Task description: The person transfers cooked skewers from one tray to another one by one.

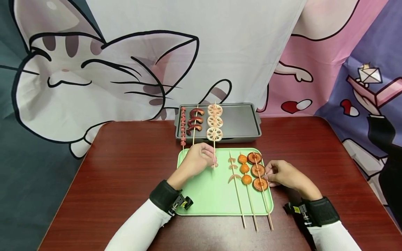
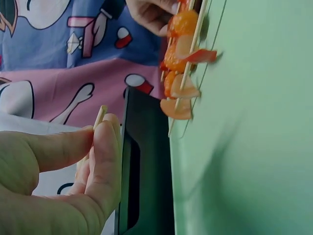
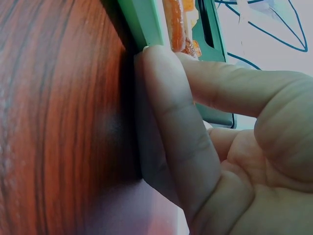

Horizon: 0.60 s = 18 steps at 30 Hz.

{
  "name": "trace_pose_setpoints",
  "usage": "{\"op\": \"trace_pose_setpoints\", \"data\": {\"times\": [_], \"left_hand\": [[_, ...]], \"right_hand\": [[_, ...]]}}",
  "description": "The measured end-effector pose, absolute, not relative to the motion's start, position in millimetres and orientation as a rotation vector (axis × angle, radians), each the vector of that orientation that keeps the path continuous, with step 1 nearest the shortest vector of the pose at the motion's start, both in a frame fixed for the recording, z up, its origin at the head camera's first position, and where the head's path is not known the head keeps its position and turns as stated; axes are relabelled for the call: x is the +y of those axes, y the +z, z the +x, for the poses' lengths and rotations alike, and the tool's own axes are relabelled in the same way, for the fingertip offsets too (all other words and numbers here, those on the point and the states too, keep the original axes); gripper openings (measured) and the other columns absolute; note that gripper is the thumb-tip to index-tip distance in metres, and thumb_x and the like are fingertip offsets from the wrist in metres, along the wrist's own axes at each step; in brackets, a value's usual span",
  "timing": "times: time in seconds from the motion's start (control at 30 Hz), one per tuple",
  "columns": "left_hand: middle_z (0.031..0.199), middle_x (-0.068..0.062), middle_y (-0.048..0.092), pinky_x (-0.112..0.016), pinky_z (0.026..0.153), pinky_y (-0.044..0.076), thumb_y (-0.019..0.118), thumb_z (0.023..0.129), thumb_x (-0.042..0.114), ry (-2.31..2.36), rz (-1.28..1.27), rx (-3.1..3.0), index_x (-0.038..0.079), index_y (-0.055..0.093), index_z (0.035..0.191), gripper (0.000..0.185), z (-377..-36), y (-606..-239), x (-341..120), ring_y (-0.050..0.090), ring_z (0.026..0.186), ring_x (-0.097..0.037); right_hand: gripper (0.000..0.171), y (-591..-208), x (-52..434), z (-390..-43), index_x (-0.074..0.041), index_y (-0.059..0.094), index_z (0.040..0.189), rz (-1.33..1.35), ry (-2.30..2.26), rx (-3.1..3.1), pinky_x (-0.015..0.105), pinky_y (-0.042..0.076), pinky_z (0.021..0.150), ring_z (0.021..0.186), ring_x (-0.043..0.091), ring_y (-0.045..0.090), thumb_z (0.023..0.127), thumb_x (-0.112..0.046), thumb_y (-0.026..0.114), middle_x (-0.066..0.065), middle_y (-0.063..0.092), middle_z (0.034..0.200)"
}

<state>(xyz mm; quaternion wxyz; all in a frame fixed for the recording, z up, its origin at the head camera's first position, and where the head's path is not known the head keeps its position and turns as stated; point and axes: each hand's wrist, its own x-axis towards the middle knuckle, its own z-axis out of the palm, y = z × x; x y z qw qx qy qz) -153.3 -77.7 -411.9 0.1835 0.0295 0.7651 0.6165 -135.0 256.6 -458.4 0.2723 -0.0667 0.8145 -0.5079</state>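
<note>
Head view shows you midway through moving skewers from the green tray [image 1: 201, 198] to the dark grill pan [image 1: 242, 122]: your left hand [image 1: 198, 160] pinches the lower end of the lotus-root skewer [image 1: 215, 122], whose three slices already lie on the pan at upper centre, while your right hand [image 1: 282, 174] rests with loosely bent fingers at the tray's right edge beside the mushroom skewer [image 1: 258, 170]. Three skewers remain on the tray, so I judge the next move calls for letting go of the stick and taking another by its bare end. Left wrist view confirms thumb and forefinger closed on the stick tip [image 2: 101, 115]; the lotus slices are out of frame. Right wrist view shows a fingertip against the tray rim [image 3: 142, 24] on the bench [image 3: 58, 117], grasping nothing; most of the food is cut off.
</note>
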Motion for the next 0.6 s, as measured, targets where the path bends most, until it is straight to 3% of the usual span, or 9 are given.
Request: {"op": "trace_pose_setpoints", "data": {"times": [0.23,0.6], "left_hand": [[0.093,-0.016,0.066,-0.038,0.077,0.066,0.061,0.09,-0.014,1.741,0.113,2.051,-0.011,0.058,0.118,0.028,-141,-414,-81,0.075,0.075,-0.019],[0.086,-0.014,0.065,-0.038,0.075,0.067,0.07,0.086,-0.016,1.703,0.119,1.994,-0.012,0.059,0.106,0.023,-124,-419,-81,0.076,0.071,-0.02]], "right_hand": [[0.014,-458,257,-134,0.011,0.058,0.102,-0.177,-1.37,2.193,0.032,0.066,0.065,0.076,0.017,0.066,0.092,0.006,0.066,0.012,0.063,0.086],[0.013,-455,256,-134,0.013,0.058,0.101,-0.184,-1.375,2.196,0.031,0.066,0.065,0.075,0.017,0.067,0.091,0.008,0.064,0.013,0.064,0.087]]}}
